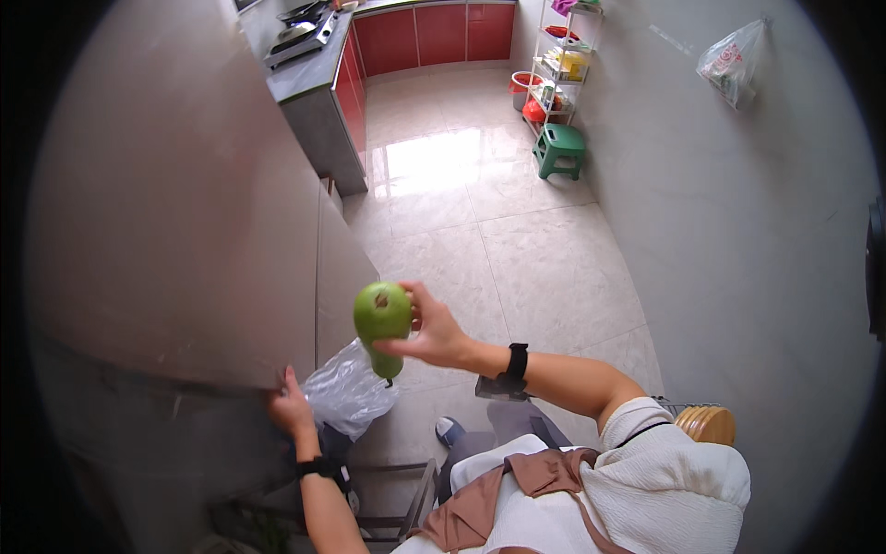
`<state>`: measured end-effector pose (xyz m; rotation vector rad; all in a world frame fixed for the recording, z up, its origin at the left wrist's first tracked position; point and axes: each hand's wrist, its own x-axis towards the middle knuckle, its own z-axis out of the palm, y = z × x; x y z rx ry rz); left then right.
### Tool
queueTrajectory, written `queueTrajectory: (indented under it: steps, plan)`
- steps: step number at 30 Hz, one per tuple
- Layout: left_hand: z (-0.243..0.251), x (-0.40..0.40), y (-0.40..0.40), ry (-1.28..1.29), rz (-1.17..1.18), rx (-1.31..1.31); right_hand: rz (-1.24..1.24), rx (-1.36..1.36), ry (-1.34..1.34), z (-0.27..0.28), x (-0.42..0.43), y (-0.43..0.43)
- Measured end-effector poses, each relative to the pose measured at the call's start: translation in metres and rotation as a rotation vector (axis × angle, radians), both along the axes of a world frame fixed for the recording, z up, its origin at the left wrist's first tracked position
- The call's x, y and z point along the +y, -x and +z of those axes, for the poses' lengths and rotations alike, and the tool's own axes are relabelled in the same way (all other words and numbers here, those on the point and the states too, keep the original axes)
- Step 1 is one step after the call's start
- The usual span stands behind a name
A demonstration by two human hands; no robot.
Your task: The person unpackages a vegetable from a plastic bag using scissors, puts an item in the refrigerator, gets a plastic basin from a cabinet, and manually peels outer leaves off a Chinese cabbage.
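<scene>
My right hand is closed around a green gourd, bottle-shaped. The gourd's broad end, with a brown scar, faces up, and its narrow neck and dark stem point down. At the lower edge of a large smooth grey door, possibly a refrigerator's, my left hand grips with the thumb against the panel; its other fingers are partly hidden. A clear plastic bag hangs right beside the left hand, below the gourd. Whether the left fingers also hold the bag is not visible.
A dark metal frame stands low by my legs. Ahead lie the counter with a gas stove and red cabinets. Along the right wall are a green stool, a shelf rack and a hanging plastic bag.
</scene>
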<state>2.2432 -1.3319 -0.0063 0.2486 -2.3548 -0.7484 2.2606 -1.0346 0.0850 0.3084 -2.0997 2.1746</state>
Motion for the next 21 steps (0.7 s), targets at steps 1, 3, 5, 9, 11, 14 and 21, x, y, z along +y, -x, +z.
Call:
queueTrajectory:
  steps: [1,3,5,9,11,14,21]
  plan:
    - [0.003,0.006,0.003,0.001,-0.027,0.040,0.042,0.040,-0.029,-0.001,0.009,0.005]
    - [-0.001,0.007,0.007,0.007,-0.042,0.089,0.067,0.155,-0.071,0.000,0.025,0.016]
    - [-0.014,-0.003,0.010,-0.108,-0.030,0.003,0.139,0.189,-0.058,0.004,0.031,0.025]
    - [-0.004,0.072,-0.020,-0.003,0.105,-0.060,0.292,0.320,-0.110,0.014,0.052,0.037]
    - [0.011,0.132,-0.030,0.090,0.120,-0.046,0.332,0.431,-0.179,0.022,0.073,0.038]
    - [0.007,0.199,-0.026,0.190,0.051,0.003,0.366,0.538,-0.258,0.031,0.119,0.039]
    - [0.055,0.281,0.005,0.314,-0.342,-0.172,0.489,0.664,-0.382,0.026,0.187,0.059]
